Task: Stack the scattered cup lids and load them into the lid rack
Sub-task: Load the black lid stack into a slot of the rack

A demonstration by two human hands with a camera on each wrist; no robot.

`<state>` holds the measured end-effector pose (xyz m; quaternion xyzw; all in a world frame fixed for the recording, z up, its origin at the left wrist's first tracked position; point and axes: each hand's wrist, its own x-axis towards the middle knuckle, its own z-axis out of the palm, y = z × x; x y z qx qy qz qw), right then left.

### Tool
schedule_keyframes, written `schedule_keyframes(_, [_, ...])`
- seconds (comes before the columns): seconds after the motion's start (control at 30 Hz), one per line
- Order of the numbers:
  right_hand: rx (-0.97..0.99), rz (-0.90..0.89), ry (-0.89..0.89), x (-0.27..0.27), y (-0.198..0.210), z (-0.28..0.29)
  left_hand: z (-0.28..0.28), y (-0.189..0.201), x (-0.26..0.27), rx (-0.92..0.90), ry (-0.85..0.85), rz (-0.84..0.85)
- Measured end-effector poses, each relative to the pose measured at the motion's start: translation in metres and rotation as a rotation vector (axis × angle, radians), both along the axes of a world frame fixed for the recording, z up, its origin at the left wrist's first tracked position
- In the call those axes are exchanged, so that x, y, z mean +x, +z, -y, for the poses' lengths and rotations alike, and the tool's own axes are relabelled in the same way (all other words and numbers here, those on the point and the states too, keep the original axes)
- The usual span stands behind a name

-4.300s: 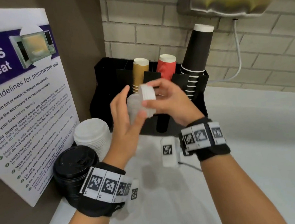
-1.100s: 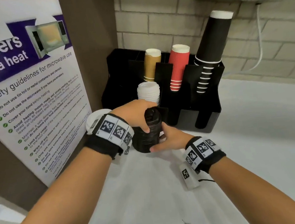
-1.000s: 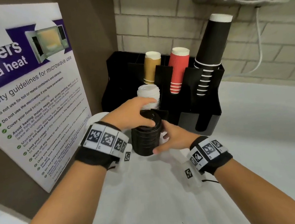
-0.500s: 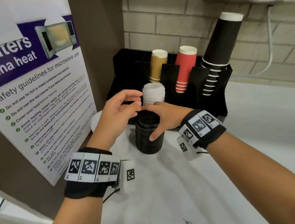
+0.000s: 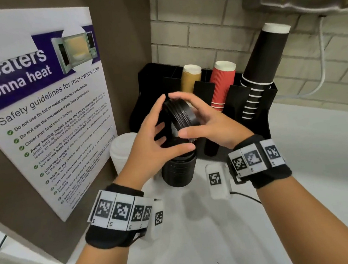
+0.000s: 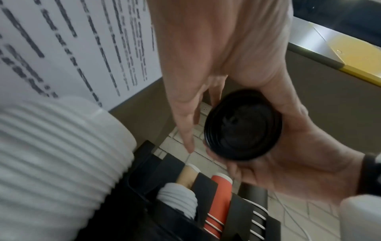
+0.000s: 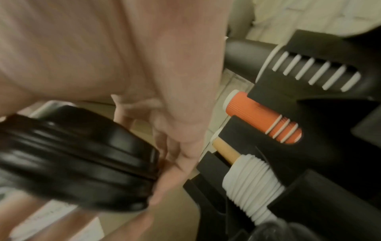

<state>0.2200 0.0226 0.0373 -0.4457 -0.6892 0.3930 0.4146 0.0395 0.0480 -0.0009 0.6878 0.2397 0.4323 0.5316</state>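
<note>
In the head view both hands hold a short stack of black lids (image 5: 181, 118), lifted and tipped on edge in front of the black lid rack (image 5: 259, 109). My left hand (image 5: 158, 133) spans it from the left with index finger and thumb. My right hand (image 5: 207, 123) grips it from the right, fingers over the top and thumb on its face. The left wrist view shows the black lids (image 6: 243, 125) face-on; the right wrist view shows the black lids (image 7: 78, 159) blurred. Below them, more black lids (image 5: 178, 170) stand stacked on the counter. White lids (image 6: 177, 200) sit in a rack slot.
A tall stack of white lids (image 5: 121, 153) stands left of the black ones, against the poster board (image 5: 43, 116). The rack holds tan cups (image 5: 190, 77), red cups (image 5: 222, 82) and a tall black cup stack (image 5: 263, 63). A brick wall is behind; white counter (image 5: 313, 159) extends to the right.
Half a second ago both hands rested on top of the black stack on the counter. Now its upper lids are lifted off and tilted on edge, higher and nearer the rack.
</note>
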Motion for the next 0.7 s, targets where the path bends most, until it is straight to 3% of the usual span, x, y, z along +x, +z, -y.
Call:
schedule_keyframes(0.17, [-0.099, -0.126, 0.016, 0.009, 0.0, 0.012, 0.002, 0.001, 0.009, 0.004, -0.05, 0.118])
schedule_keyframes(0.7, [0.032, 0.032, -0.158, 0.027, 0.008, 0.025, 0.003, -0.002, 0.033, -0.012, -0.134, 0.078])
